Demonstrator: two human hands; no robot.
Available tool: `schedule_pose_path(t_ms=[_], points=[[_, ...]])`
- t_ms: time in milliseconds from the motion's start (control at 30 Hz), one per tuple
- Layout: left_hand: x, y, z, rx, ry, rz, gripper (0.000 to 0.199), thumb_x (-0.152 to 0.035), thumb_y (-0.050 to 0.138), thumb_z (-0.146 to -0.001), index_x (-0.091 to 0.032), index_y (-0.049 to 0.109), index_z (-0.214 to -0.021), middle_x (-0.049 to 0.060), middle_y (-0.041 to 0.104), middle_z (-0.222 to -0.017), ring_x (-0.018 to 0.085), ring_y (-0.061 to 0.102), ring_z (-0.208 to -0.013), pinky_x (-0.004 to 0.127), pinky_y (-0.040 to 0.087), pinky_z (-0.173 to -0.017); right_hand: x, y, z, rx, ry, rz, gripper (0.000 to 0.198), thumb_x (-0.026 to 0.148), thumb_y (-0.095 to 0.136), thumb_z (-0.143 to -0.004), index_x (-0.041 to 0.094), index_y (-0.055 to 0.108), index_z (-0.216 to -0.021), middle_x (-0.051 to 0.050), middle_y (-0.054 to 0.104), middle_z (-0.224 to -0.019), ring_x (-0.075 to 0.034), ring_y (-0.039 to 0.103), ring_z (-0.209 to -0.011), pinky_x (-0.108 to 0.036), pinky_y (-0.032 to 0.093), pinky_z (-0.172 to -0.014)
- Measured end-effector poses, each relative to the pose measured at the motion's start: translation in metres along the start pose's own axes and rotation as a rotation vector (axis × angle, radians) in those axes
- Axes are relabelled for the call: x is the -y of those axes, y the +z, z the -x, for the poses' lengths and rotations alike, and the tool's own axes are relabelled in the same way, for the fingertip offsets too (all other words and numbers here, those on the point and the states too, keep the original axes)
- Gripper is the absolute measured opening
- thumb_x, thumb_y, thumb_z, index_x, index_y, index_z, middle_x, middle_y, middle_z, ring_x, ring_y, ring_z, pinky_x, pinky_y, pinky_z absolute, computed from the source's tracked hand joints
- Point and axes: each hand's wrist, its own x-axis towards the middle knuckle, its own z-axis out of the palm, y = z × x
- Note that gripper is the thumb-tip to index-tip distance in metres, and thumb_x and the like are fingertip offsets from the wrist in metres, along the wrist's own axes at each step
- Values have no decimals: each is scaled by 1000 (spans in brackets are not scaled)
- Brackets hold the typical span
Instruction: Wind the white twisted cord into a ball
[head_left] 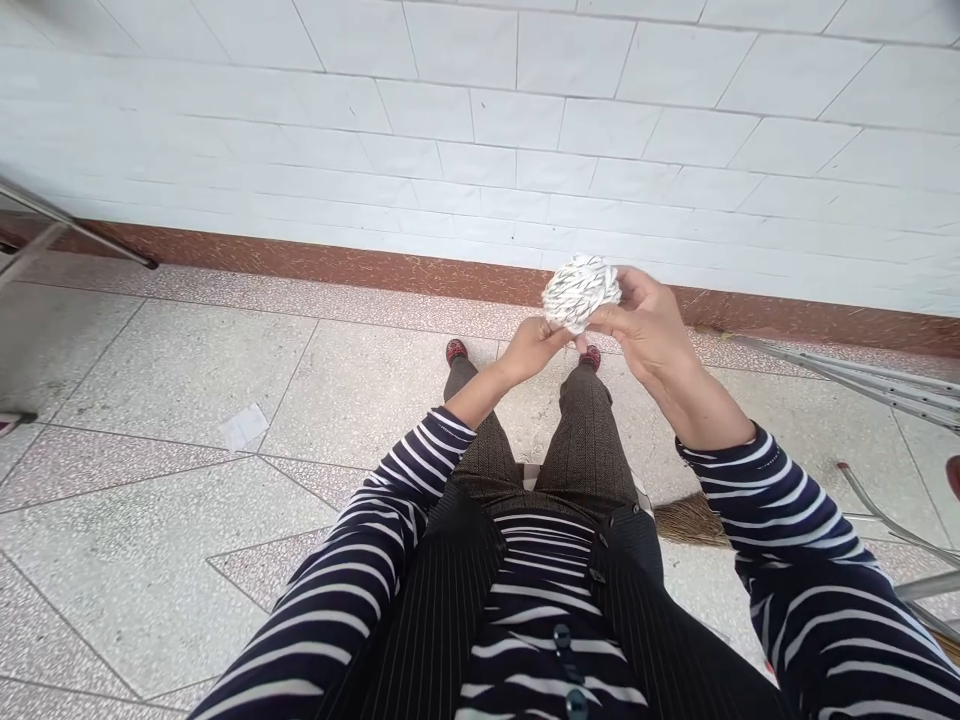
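Observation:
A ball of white yarn [581,292] flecked with dark strands is held up in front of me, between both hands. My left hand [534,348] grips it from below on the left, thumb against its lower edge. On the right side my right hand [646,322] is closed on the ball, thumb in front and fingers partly behind it. The fingertips behind the yarn are hidden, and no loose yarn end can be made out.
Ahead rises a white tiled wall [525,130] with a brown baseboard [360,258]. Metal legs [97,235] stand at left, and a metal frame [847,370] at right. Bristles of a broom [690,520] lie by my right side. A white paper [244,427] is on the floor.

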Motion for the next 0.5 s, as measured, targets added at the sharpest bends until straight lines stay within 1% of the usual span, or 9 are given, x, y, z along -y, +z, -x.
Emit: schedule_pose_path(t_ms=[33,100,167,267,367,433,500], points=[[2,1,7,52,-23,-3,38,-45,51,-98,-16,72,-87,6,75,-95,19,67,-94,32,47,-95,2,-5,-3,-19,-32,6,45,36,85,-59,25,65,-97,-4,70,-104,-26,68,-97,-47,62,-80],[15,1,27,138,-105,-48,39,-41,48,-99,-16,72,-83,4,74,-89,16,66,-86,29,47,-89,7,-18,-9,-62,-118,22,44,39,84,-63,27,65,-101,-4,69,-110,-28,67,-104,-48,62,-83],[34,0,47,174,-200,-120,36,-37,48,-98,-16,72,-83,3,72,-86,16,63,-83,27,46,-86,13,-31,-13,-77,-188,50,43,43,82,-67,29,64,-105,-4,68,-115,-29,66,-109,-48,62,-84],[60,-3,67,187,-291,-180,33,-34,47,-96,-15,72,-84,2,71,-86,15,61,-82,26,45,-84,19,-41,-14,-50,-203,80,43,49,79,-71,29,64,-106,-5,69,-114,-29,67,-108,-48,62,-83],[71,-7,68,205,-308,-194,31,-31,46,-96,-15,71,-85,2,71,-89,15,62,-84,26,45,-86,22,-36,-10,-24,-185,78,44,51,79,-72,27,64,-106,-5,70,-112,-29,68,-107,-48,63,-83],[70,-12,61,221,-311,-200,30,-29,46,-95,-15,70,-84,3,72,-90,16,63,-87,27,45,-88,24,-31,-7,-20,-180,68,44,51,79,-72,27,64,-106,-4,70,-111,-29,68,-107,-47,63,-83],[65,-18,53,211,-308,-206,29,-27,45,-93,-15,69,-82,4,72,-94,16,64,-91,27,45,-91,29,-28,-6,-31,-181,55,44,50,80,-70,28,65,-105,-4,70,-111,-28,68,-107,-47,64,-84]])
